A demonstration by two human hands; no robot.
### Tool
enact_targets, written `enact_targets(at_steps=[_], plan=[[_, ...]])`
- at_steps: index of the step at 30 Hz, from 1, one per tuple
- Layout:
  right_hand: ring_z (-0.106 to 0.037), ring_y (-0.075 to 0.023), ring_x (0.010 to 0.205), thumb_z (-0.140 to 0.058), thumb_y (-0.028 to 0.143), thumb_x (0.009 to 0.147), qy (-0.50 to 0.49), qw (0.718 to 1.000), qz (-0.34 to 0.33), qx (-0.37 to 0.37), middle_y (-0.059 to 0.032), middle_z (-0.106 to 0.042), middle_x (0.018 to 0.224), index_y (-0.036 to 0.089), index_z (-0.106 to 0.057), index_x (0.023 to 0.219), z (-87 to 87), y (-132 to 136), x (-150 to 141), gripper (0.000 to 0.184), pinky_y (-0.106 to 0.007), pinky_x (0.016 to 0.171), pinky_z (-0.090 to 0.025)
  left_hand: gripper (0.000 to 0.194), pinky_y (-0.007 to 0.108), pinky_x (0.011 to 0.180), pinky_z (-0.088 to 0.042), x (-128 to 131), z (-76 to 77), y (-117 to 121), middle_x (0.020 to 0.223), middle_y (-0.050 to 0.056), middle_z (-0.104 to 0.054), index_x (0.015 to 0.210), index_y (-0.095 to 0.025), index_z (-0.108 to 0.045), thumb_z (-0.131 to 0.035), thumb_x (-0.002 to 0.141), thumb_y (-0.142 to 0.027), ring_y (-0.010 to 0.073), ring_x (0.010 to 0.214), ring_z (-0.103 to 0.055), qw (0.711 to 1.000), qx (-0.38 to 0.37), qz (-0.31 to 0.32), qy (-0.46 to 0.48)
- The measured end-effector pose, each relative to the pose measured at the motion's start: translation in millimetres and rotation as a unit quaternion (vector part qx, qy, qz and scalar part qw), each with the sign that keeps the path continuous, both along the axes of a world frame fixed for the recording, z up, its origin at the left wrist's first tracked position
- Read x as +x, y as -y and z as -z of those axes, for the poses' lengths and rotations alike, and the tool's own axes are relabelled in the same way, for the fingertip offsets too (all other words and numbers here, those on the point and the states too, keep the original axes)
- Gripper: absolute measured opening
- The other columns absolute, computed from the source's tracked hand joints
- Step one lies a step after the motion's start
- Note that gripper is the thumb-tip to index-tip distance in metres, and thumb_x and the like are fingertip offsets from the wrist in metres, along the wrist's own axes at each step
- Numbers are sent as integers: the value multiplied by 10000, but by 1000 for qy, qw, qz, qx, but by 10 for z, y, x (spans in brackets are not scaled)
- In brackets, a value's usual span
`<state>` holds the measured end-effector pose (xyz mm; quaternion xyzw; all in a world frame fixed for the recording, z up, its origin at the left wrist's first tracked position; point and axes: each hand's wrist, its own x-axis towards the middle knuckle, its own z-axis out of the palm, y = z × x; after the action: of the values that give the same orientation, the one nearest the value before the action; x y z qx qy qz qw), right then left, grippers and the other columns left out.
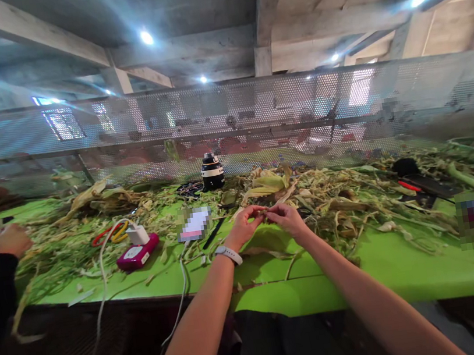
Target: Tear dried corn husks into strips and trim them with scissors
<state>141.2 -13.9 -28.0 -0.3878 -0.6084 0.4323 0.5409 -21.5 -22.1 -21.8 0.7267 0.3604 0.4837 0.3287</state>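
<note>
My left hand [244, 226] and my right hand [288, 221] meet over the front part of the green table [306, 291]. Both are closed in a pinch, fingertips nearly touching. Between them is a small brownish-green bit of plant [264, 213], too small to make out well. A heap of dry, pale leaves and husk-like strips [318, 189] lies just beyond and to the right of my fingers. On my left wrist is a white-banded watch [229, 254]. A thin black stick-like thing [214, 233] lies left of my left hand.
A phone [194, 223] on a white cable, a magenta box [138, 253] and a white charger [138, 235] lie to the left. Behind stands a black-and-white jar [212, 172]. Another person's hand [5, 240] is at far left. A perforated metal screen [227, 105] runs along the back.
</note>
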Motion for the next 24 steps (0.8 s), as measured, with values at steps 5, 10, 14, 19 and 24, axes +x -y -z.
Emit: enact_targets(at_steps=[5,10,14,19,24], plan=[[-563,-138,543,-788,433,508,-34,999,-1,-30,29,-621,543,198,-592,627,-38,36,-4,328,-282,592,-472,248,311,845,-474,5,-3,11,896,41,-685,1015,-178,-665,-599,794,-269,164,848,-599,1000,-9,13,-2],[-573,-137,559,-775,431,545,-37,999,-13,-38,17,-641,573,189,-609,657,-42,59,-16,314,-280,607,-476,200,326,881,-466,-5,-10,17,941,47,-688,959,-181,-681,-591,784,-220,174,892,-596,1000,-24,13,13],[-567,-139,553,-782,435,527,-23,999,-10,-33,17,-635,572,190,-605,644,-39,60,-13,324,-280,588,-471,202,308,831,-477,-4,-6,19,864,29,-661,968,-181,-660,-598,778,-209,159,837,-586,1000,-14,6,4],[-569,-138,552,-776,427,542,-14,999,-15,-24,15,-634,573,186,-611,673,-45,57,-2,320,-271,582,-464,235,285,768,-486,7,22,-2,880,36,-633,1010,-172,-591,-609,778,-209,150,825,-588,999,-18,9,29],[-537,-127,520,-755,430,553,-16,1000,-12,-23,36,-591,530,195,-571,631,-36,46,-4,308,-267,558,-444,203,298,792,-476,7,22,2,849,20,-621,978,-184,-600,-611,789,-256,149,812,-574,1000,-4,11,9]])
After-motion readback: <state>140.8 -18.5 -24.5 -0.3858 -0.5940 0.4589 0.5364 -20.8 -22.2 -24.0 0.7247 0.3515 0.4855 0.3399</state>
